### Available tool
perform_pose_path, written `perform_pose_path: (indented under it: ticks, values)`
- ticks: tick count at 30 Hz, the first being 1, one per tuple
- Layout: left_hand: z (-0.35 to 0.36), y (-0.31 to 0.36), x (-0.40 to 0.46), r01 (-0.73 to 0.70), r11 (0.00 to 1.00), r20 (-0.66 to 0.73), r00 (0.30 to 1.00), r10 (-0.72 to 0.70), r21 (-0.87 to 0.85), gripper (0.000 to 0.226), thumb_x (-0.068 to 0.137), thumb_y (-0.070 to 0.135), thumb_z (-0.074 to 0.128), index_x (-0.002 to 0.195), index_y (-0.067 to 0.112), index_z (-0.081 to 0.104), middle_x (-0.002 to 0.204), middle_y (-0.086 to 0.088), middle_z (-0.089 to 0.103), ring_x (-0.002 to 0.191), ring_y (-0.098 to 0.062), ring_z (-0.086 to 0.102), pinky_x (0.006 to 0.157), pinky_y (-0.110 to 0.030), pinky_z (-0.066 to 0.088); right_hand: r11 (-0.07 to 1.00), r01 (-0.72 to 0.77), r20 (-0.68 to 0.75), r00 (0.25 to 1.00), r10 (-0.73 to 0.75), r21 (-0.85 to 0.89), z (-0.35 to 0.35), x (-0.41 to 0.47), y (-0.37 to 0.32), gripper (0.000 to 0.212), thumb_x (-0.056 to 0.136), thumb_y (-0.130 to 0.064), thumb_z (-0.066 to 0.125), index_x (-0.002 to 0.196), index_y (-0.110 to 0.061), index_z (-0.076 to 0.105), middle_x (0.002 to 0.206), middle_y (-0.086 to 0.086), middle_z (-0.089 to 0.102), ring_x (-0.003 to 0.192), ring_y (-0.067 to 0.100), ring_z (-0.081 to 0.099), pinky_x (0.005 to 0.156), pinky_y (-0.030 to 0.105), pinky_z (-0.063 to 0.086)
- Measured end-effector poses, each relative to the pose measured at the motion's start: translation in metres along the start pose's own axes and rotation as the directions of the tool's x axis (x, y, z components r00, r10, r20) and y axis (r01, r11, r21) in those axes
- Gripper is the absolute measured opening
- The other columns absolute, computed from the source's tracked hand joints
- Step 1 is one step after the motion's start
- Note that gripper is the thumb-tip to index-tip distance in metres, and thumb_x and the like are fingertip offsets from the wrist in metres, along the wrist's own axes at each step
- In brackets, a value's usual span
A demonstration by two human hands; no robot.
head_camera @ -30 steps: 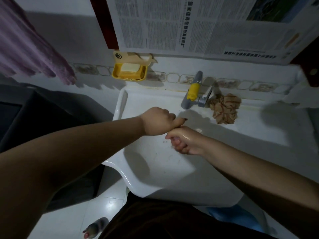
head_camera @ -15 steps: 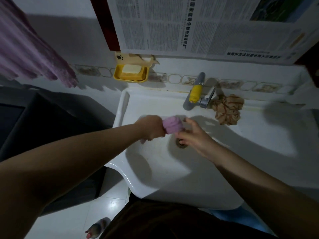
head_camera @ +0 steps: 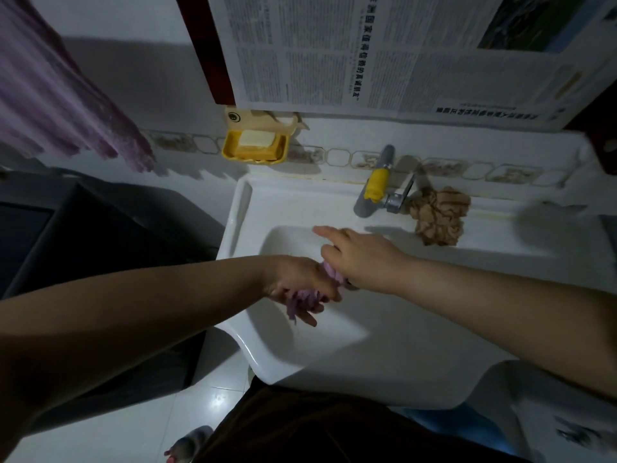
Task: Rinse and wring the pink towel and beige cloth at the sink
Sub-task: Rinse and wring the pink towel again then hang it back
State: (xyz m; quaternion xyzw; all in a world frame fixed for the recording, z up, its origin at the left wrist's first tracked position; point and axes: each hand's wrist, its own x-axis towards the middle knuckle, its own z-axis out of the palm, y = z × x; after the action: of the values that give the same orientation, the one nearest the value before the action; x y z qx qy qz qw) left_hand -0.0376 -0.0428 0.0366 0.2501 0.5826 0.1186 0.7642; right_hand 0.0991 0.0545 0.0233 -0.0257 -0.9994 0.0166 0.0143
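Note:
Over the white sink (head_camera: 367, 345) both my hands hold a small pink towel (head_camera: 305, 300), twisted between them. My left hand (head_camera: 297, 282) grips its lower end, with pink folds hanging out below the fingers. My right hand (head_camera: 357, 255) grips the upper end, its forefinger pointing out to the left. Most of the towel is hidden by the hands. The beige cloth (head_camera: 439, 215) lies crumpled on the sink's back ledge, right of the tap (head_camera: 375, 182).
A yellow soap dish (head_camera: 255, 147) with a soap bar hangs on the wall left of the tap. A larger pink towel (head_camera: 60, 105) hangs at upper left. Newspaper (head_camera: 400, 51) covers the wall above. A dark cabinet (head_camera: 83, 245) stands left of the sink.
The towel was a tight roll held level between my hands; now my left hand has dropped lower and my right has crossed above it, twisting the towel so its end hangs loose.

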Motion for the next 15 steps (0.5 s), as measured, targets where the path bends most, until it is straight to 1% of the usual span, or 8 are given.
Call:
perform_pose_path:
  ticks: [2, 5, 7, 9, 11, 12, 13, 15]
  values:
    - [0.002, 0.000, 0.010, 0.035, 0.977, -0.206, 0.979, 0.010, 0.212, 0.017, 0.087, 0.002, 0.056, 0.103, 0.006, 0.052, 0.067, -0.009, 0.048, 0.047, -0.014, 0.048, 0.049, -0.030, 0.056, 0.993, -0.113, 0.200, 0.974, 0.103, 0.038, 0.008, 0.005, -0.005, 0.020, 0.080, -0.011, 0.060, 0.098, -0.013, 0.052, 0.117, 0.016, 0.055, 0.084, 0.032, 0.060, 0.058, 0.035, 0.046]
    - [0.006, -0.003, 0.020, 0.074, 0.841, -0.412, 0.892, 0.185, 0.536, 0.037, 0.083, 0.008, 0.059, 0.117, 0.003, 0.045, 0.069, -0.008, 0.054, 0.044, -0.016, 0.054, 0.035, -0.023, 0.046, 0.962, -0.249, 0.289, 0.935, 0.207, 0.116, 0.017, 0.011, -0.002, 0.024, 0.081, -0.011, 0.056, 0.104, -0.012, 0.049, 0.083, 0.003, 0.055, 0.073, 0.030, 0.059, 0.058, 0.034, 0.044]
    - [0.002, -0.006, 0.027, 0.027, 0.696, -0.407, 0.827, 0.387, 0.717, 0.046, 0.083, 0.015, 0.062, 0.120, 0.009, 0.035, 0.081, -0.004, 0.054, 0.065, -0.021, 0.059, 0.041, -0.022, 0.045, 0.916, -0.364, 0.379, 0.881, 0.282, 0.166, 0.021, 0.015, 0.000, 0.021, 0.082, -0.018, 0.057, 0.102, -0.013, 0.053, 0.072, 0.001, 0.052, 0.066, 0.027, 0.054, 0.055, 0.029, 0.037]
    - [-0.002, -0.006, 0.031, 0.067, 0.521, -0.369, 0.782, 0.503, 0.851, 0.042, 0.088, 0.025, 0.058, 0.119, 0.009, 0.033, 0.091, -0.009, 0.060, 0.080, -0.027, 0.061, 0.058, -0.031, 0.046, 0.845, -0.488, 0.467, 0.813, 0.347, 0.221, 0.024, 0.018, 0.000, 0.019, 0.079, -0.034, 0.065, 0.087, -0.019, 0.056, 0.065, -0.003, 0.049, 0.066, 0.024, 0.055, 0.054, 0.028, 0.036]
    - [-0.008, -0.004, 0.034, 0.201, 0.292, -0.340, 0.743, 0.577, 0.935, 0.045, 0.092, 0.031, 0.051, 0.125, 0.007, 0.033, 0.094, -0.013, 0.063, 0.075, -0.029, 0.058, 0.059, -0.035, 0.041, 0.695, -0.627, 0.561, 0.735, 0.380, 0.351, 0.029, 0.023, -0.002, 0.021, 0.075, -0.043, 0.071, 0.077, -0.025, 0.062, 0.072, -0.001, 0.058, 0.073, 0.021, 0.058, 0.064, 0.030, 0.045]
    - [-0.011, -0.001, 0.036, 0.250, 0.127, -0.271, 0.710, 0.650, 0.960, 0.047, 0.091, 0.031, 0.050, 0.128, 0.006, 0.037, 0.089, -0.012, 0.064, 0.071, -0.029, 0.058, 0.057, -0.033, 0.040, 0.586, -0.691, 0.602, 0.698, 0.387, 0.424, 0.031, 0.025, -0.004, 0.021, 0.075, -0.043, 0.072, 0.077, -0.023, 0.065, 0.078, 0.003, 0.062, 0.074, 0.022, 0.059, 0.067, 0.032, 0.047]
    - [-0.015, 0.003, 0.035, 0.273, -0.010, -0.184, 0.676, 0.714, 0.962, 0.044, 0.089, 0.030, 0.051, 0.126, 0.006, 0.045, 0.081, -0.011, 0.063, 0.067, -0.029, 0.060, 0.053, -0.029, 0.038, 0.431, -0.751, 0.639, 0.656, 0.402, 0.499, 0.030, 0.024, -0.008, 0.023, 0.076, -0.041, 0.072, 0.079, -0.019, 0.066, 0.075, 0.006, 0.062, 0.068, 0.023, 0.057, 0.063, 0.032, 0.047]
    - [-0.021, 0.014, 0.026, 0.234, -0.138, -0.064, 0.690, 0.721, 0.962, 0.033, 0.091, 0.028, 0.047, 0.118, 0.011, 0.052, 0.075, -0.009, 0.058, 0.068, -0.032, 0.062, 0.049, -0.026, 0.033, 0.031, -0.775, 0.699, 0.585, 0.412, 0.631, 0.028, 0.018, -0.018, 0.022, 0.078, -0.034, 0.070, 0.075, -0.015, 0.060, 0.056, 0.003, 0.049, 0.046, 0.018, 0.041, 0.046, 0.026, 0.032]
